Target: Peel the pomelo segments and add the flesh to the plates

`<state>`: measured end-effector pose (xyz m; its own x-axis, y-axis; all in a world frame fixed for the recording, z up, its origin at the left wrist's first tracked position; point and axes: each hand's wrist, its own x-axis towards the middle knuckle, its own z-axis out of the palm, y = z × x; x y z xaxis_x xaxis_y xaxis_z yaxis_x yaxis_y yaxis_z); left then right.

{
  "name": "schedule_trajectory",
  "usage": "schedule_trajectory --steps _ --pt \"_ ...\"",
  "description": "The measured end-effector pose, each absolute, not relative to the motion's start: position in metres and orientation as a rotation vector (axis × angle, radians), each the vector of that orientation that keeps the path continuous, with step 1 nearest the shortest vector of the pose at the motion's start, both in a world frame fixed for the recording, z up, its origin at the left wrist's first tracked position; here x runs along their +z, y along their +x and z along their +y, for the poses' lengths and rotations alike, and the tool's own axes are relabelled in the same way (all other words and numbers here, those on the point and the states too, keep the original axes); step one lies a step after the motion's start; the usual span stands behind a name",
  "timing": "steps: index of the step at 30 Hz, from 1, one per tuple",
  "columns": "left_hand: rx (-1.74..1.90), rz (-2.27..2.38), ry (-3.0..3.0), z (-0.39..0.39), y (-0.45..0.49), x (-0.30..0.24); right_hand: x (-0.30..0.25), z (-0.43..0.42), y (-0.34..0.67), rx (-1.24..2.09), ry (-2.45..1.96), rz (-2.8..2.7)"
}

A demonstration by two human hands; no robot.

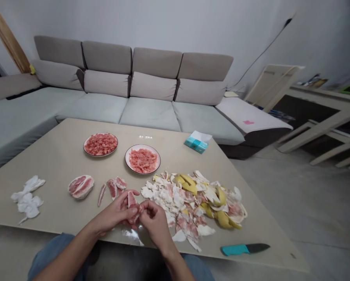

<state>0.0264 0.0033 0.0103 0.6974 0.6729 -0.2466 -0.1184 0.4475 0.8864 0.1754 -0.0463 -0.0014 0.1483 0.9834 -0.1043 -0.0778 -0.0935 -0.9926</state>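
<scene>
My left hand (116,214) holds a reddish pomelo segment (132,200) above the near edge of the table. The fingers of my right hand (154,219) are closed in a pinch at the segment's right side, where its skin is; the fingertips partly hide what they grip. Just beyond my left hand lie several loose pomelo segments (112,188). To their left sits a partly divided peeled pomelo (81,186). A heap of white pith, membranes and yellow peel (189,195) spreads to the right of my right hand.
Two plates hold red pomelo flesh: one plate (85,152) at back left, another plate (156,167) nearer the middle. A knife (236,249) with a turquoise handle lies near the front right edge. Crumpled tissues (30,199) are at left, a tissue pack (197,143) behind. A sofa (150,111) stands beyond.
</scene>
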Motion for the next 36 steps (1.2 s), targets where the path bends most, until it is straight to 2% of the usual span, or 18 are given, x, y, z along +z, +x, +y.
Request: schedule_trajectory --steps 6,16,22,27,36 --pt "0.666 0.626 1.018 0.008 0.02 0.02 -0.008 -0.042 0.174 1.353 -1.204 -0.681" --pt "0.675 0.645 0.983 0.009 0.015 0.028 -0.001 -0.044 0.186 1.42 -1.07 -0.818" --pt "0.641 0.742 1.095 0.009 0.02 0.02 0.0 -0.045 0.183 1.001 -1.298 -1.274" --pt "0.62 0.827 1.09 0.01 0.02 0.02 0.001 -0.046 0.183 0.763 -1.312 -1.352" --pt "0.595 0.701 0.952 0.009 0.019 0.015 0.01 -0.047 0.189 0.595 -1.386 -1.4"
